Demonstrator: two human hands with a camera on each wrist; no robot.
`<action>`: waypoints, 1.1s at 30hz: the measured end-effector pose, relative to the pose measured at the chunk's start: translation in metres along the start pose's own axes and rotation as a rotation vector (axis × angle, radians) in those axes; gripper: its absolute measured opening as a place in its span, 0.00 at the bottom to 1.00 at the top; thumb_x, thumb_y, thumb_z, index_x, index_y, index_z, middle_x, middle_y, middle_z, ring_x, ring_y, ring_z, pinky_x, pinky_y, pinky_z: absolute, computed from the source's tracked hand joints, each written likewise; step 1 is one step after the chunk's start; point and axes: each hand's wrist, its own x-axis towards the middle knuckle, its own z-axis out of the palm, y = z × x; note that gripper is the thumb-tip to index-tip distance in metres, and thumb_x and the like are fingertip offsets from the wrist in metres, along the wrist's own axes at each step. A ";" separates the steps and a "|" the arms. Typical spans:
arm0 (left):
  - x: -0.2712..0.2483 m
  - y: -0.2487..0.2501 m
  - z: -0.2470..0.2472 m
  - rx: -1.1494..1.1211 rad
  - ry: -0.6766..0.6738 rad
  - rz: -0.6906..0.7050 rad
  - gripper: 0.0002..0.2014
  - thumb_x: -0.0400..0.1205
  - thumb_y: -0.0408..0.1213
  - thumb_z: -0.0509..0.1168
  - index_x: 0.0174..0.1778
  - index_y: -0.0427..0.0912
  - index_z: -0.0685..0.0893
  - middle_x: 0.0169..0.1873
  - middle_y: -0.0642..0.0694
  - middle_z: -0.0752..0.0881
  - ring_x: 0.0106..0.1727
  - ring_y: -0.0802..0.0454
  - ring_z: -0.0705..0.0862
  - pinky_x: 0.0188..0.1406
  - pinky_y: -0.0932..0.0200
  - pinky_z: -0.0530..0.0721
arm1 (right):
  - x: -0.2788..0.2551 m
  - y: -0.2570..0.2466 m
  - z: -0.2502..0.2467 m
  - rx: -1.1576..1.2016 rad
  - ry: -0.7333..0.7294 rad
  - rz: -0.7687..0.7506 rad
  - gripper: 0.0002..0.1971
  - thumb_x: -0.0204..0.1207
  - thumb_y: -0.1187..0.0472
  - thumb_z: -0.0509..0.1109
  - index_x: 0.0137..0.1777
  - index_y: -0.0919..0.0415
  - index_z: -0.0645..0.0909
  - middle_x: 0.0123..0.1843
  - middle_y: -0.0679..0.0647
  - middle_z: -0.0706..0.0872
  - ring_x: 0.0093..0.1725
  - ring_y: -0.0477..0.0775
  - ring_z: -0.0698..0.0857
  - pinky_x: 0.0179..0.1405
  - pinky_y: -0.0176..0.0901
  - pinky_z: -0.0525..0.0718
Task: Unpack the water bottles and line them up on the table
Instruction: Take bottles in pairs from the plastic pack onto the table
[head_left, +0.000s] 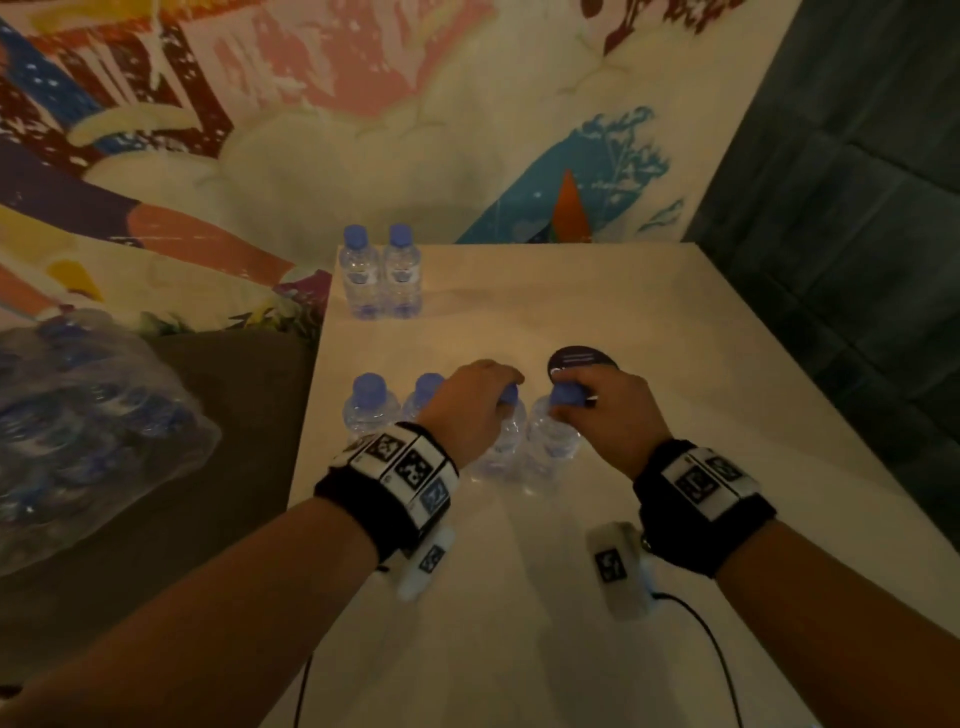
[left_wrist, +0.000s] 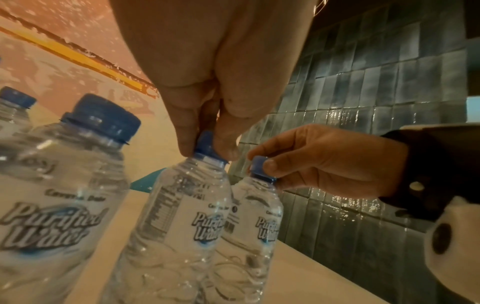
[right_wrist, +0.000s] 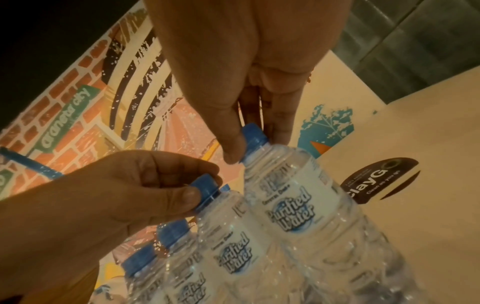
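Four clear water bottles with blue caps form a near row on the cream table (head_left: 649, 322). Two of them (head_left: 370, 413) (head_left: 428, 395) stand free at the left. My left hand (head_left: 498, 396) pinches the cap (left_wrist: 205, 144) of the third bottle (left_wrist: 182, 216) from above. My right hand (head_left: 569, 404) pinches the cap (right_wrist: 253, 139) of the fourth bottle (right_wrist: 298, 205), which stands right beside the third. Two more bottles (head_left: 358, 275) (head_left: 401, 275) stand together at the table's far left edge.
A shrink-wrapped pack of bottles (head_left: 78, 426) lies on the dark seat left of the table. A round black sticker (head_left: 582, 361) sits on the tabletop just beyond my right hand. A painted wall is behind and dark tiles (head_left: 857, 208) are to the right.
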 end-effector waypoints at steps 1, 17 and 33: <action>0.006 0.000 0.001 0.032 -0.004 -0.017 0.19 0.80 0.24 0.59 0.69 0.35 0.74 0.67 0.35 0.79 0.69 0.39 0.76 0.68 0.54 0.72 | 0.005 0.000 0.002 -0.003 -0.004 -0.003 0.18 0.70 0.71 0.73 0.61 0.68 0.83 0.65 0.63 0.85 0.66 0.61 0.82 0.68 0.48 0.76; -0.033 -0.010 -0.023 -0.109 0.159 0.038 0.22 0.81 0.33 0.61 0.72 0.35 0.70 0.73 0.38 0.74 0.75 0.45 0.71 0.75 0.58 0.65 | 0.013 -0.023 0.033 -0.138 0.044 -0.196 0.17 0.78 0.65 0.67 0.67 0.63 0.77 0.75 0.59 0.74 0.75 0.56 0.71 0.72 0.37 0.64; -0.213 -0.259 -0.116 -0.343 0.820 -0.795 0.27 0.72 0.37 0.68 0.67 0.34 0.72 0.68 0.31 0.76 0.69 0.34 0.74 0.70 0.39 0.75 | 0.031 -0.212 0.256 0.273 -0.619 -0.369 0.18 0.77 0.66 0.65 0.67 0.64 0.77 0.67 0.62 0.82 0.66 0.56 0.81 0.69 0.44 0.76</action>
